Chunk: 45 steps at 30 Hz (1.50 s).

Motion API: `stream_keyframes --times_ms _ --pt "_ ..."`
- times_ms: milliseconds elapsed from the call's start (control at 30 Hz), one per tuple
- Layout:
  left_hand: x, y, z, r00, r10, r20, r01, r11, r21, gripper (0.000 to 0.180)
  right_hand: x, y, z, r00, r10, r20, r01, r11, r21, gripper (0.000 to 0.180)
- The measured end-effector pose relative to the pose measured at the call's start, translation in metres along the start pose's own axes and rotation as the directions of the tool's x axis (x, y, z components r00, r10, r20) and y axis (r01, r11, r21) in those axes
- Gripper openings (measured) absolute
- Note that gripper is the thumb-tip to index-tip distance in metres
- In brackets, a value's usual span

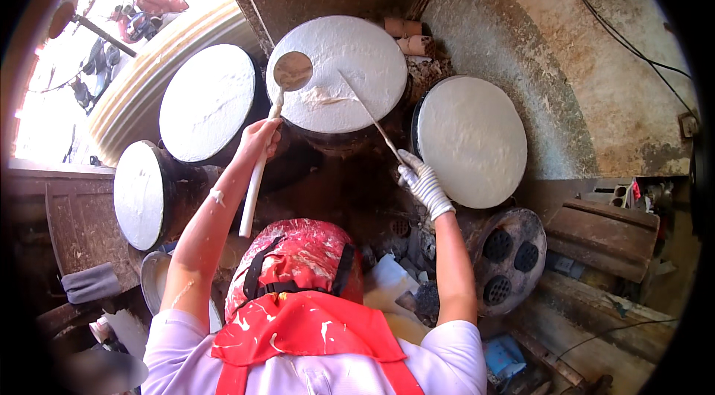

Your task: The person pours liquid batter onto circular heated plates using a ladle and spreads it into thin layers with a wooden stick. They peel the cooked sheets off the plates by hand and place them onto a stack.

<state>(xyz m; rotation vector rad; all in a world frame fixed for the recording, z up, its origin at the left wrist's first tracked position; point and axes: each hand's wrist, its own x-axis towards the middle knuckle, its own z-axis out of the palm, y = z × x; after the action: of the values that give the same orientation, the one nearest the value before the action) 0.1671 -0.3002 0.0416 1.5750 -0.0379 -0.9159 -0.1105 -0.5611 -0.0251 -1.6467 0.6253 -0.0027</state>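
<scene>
My bare left hand (262, 138) is closed round the pale handle of a ladle (293, 70). The ladle's round brownish head hovers over or rests on the white, batter-like layer of the far middle round pan (357, 49); I cannot tell which. In a white glove, my right hand (421, 185) grips a thin stick (370, 116). The stick slants up to the left, its tip at that same layer, where a wrinkled patch (322, 96) shows. White splashes mark my left forearm and red apron (313, 324).
White-topped round pans stand at the left (208, 103), lower left (139, 195) and right (472, 142). Close to my right forearm is a round stove (514, 261) with holed black briquettes. Bricks (415, 45) stack behind the middle pan. Wooden boards (603, 239) lie at right.
</scene>
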Motion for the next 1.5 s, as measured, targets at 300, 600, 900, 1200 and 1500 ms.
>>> stream_keyframes --times_ms 300,600,900,1200,1500 --pt "-0.025 -0.021 0.015 0.995 -0.053 -0.08 0.068 0.979 0.191 0.022 -0.047 -0.002 0.135 0.953 0.257 0.157 -0.302 0.808 0.507 0.04" --pt "-0.033 0.028 0.009 0.889 -0.067 0.454 0.446 0.358 -0.82 0.022 -0.099 0.004 0.216 0.931 0.026 -0.363 0.044 0.982 0.183 0.038" --pt "-0.028 0.048 -0.011 0.915 -0.04 0.401 0.324 0.664 -0.674 0.03 -0.038 -0.011 0.236 0.82 -0.479 -0.315 0.374 0.863 -0.339 0.04" --pt "0.023 -0.004 0.108 0.992 0.12 0.04 -0.125 0.98 0.154 0.024 -0.081 -0.02 0.144 0.786 -0.33 -0.522 0.039 0.87 -0.492 0.04" --pt "0.054 -0.034 0.142 0.956 0.237 -0.172 -0.165 0.921 0.353 0.028 -0.063 0.007 0.122 0.842 -0.101 -0.529 0.049 0.993 -0.111 0.043"
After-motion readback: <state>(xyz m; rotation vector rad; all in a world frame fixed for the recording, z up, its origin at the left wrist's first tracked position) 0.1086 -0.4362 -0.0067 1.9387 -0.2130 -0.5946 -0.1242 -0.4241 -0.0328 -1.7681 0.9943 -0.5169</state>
